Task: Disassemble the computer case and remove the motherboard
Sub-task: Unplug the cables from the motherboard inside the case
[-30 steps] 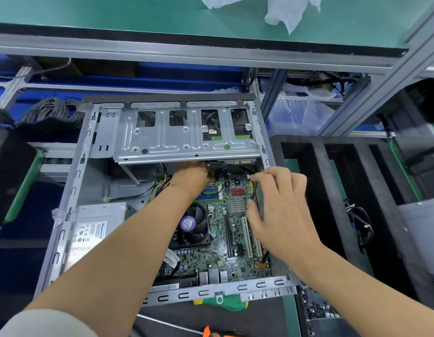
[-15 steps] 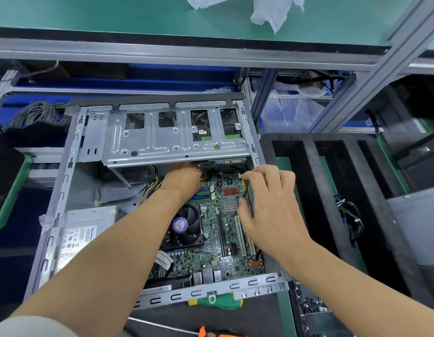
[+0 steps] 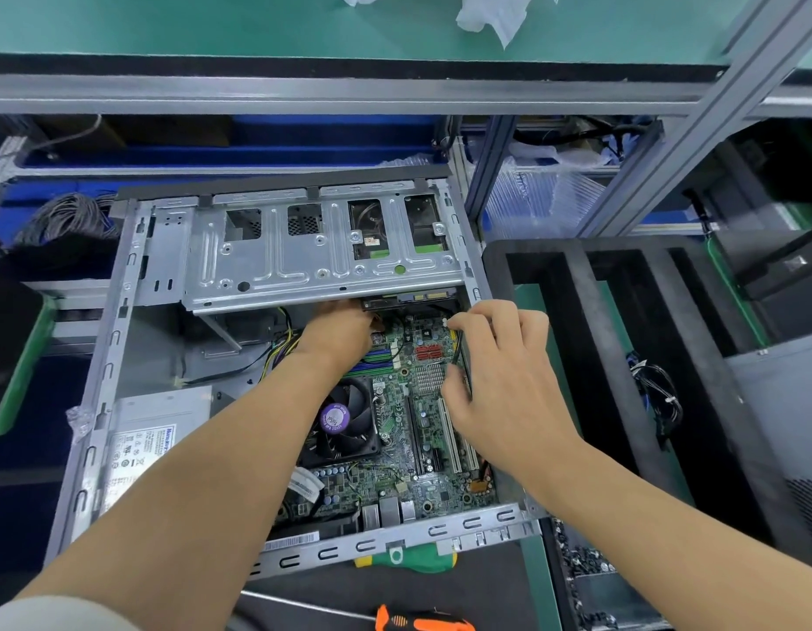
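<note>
left hand [image 3: 338, 332]: bare, no glove, fingers hidden under metal | left arm: bare forearm, pale short sleeve [image 3: 53, 614] at lower-left corner | right hand [image 3: 499, 375]: bare, no glove, ring or watch | right arm: bare forearm, no sleeve in view

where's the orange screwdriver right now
In the head view, the orange screwdriver lies at the bottom edge, just right of centre, in front of the computer case, near the green handle.
</note>
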`<state>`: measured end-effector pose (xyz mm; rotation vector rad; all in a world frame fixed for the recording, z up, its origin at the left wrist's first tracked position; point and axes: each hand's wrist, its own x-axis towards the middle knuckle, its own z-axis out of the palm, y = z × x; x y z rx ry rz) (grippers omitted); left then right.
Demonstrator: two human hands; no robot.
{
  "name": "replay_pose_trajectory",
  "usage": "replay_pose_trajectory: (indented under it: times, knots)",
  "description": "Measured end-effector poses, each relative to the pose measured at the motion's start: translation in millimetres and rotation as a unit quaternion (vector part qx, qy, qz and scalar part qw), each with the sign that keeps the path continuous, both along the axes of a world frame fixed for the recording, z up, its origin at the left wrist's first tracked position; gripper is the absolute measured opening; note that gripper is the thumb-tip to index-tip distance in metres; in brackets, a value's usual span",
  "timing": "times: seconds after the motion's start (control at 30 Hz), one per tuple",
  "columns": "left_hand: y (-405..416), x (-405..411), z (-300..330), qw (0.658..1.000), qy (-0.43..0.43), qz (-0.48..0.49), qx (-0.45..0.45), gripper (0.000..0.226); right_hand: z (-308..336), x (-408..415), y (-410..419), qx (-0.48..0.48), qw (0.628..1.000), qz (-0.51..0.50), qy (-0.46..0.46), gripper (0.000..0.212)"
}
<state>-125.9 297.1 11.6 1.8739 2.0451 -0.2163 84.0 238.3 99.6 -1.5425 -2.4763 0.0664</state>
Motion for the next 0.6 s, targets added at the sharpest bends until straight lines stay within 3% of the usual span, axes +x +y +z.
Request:
replay_pose_trajectory:
  times: [0.6]
  knots:
    - [-2.2,3.0,4.4,1.000,0.001,0.008,0.006,0.024,-0.1,-0.2,0.1,0.009,1.000,-0.001,0.000,0.038]
